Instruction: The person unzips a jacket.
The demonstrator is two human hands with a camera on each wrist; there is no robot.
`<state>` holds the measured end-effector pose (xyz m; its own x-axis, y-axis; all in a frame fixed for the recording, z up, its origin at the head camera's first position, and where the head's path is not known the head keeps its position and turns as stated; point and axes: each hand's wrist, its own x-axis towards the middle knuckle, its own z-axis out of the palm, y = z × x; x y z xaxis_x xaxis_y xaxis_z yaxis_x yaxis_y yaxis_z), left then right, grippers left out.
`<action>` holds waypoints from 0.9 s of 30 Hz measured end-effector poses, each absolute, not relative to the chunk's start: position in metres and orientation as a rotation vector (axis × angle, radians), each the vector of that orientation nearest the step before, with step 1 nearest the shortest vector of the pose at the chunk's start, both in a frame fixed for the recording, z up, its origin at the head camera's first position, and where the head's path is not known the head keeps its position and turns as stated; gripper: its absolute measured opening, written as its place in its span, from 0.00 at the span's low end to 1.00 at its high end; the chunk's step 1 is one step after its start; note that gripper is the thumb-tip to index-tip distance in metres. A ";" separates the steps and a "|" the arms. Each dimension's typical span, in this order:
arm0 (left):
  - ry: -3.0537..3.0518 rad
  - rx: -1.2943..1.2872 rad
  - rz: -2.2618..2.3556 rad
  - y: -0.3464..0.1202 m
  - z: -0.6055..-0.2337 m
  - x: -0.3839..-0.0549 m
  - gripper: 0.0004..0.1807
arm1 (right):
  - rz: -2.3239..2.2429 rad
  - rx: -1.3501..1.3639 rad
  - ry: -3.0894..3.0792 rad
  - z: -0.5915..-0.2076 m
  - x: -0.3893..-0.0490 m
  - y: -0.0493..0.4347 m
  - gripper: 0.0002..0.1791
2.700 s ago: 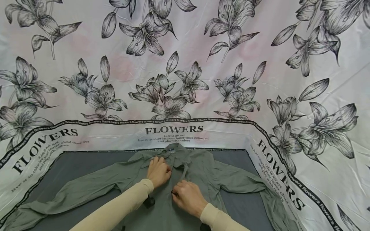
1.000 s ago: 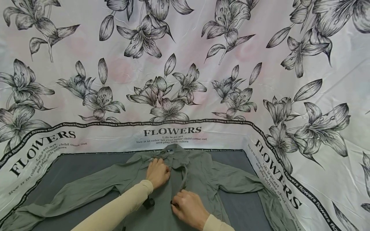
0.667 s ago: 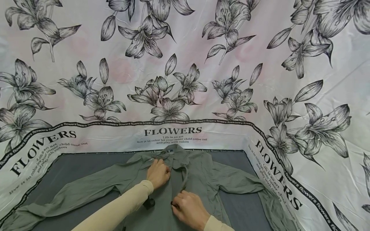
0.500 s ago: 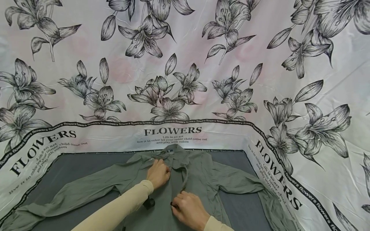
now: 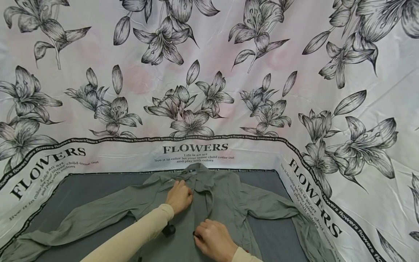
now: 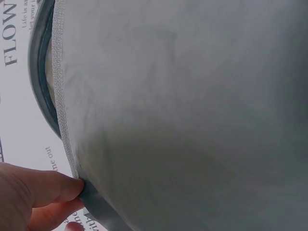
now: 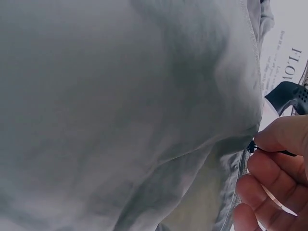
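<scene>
A grey-green long-sleeved zip jacket [image 5: 226,203] lies front up, collar at the far edge and sleeves spread wide. My left hand [image 5: 179,196] is by the collar; in the left wrist view its thumb and fingers pinch the front edge of the cloth. Lower down the front, my right hand [image 5: 214,238] holds a dark zipper pull [image 5: 194,234] between thumb and finger. The right wrist view shows the slider [image 7: 251,147] at the fingertips, with the zipper teeth [image 7: 240,173] running along the loose front edge. Above that hand the front gapes apart, one edge folded outward.
Under the jacket is a dark grey table surface [image 5: 98,182]. A white flower-printed cloth [image 5: 137,120] stands behind and along both sides, with a black lettered border. A black wrist device [image 5: 169,230] hangs beneath the left forearm.
My right hand has moved a little down the front with the zipper pull, and the gap above it has lengthened. The left hand keeps its place by the collar.
</scene>
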<state>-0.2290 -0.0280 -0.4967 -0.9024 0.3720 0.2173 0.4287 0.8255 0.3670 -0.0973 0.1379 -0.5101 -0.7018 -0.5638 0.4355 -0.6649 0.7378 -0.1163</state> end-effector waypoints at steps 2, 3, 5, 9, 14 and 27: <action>-2.871 -0.633 -0.621 -0.028 -0.497 -0.229 0.08 | 0.376 0.946 -2.556 -0.510 -0.097 0.138 0.11; -2.871 -0.634 -0.619 -0.028 -0.497 -0.229 0.08 | 0.378 0.948 -2.552 -0.511 -0.096 0.138 0.11; -2.871 -0.632 -0.611 -0.028 -0.497 -0.228 0.07 | 0.384 0.955 -2.545 -0.512 -0.096 0.138 0.11; -2.863 -0.619 -0.596 -0.027 -0.498 -0.228 0.07 | 0.401 0.964 -2.541 -0.513 -0.095 0.138 0.12; -2.856 -0.608 -0.566 -0.026 -0.499 -0.229 0.06 | 0.420 0.952 -2.555 -0.511 -0.093 0.139 0.12; -2.864 -0.607 -0.526 -0.027 -0.498 -0.230 0.06 | 0.446 0.969 -2.593 -0.505 -0.086 0.138 0.10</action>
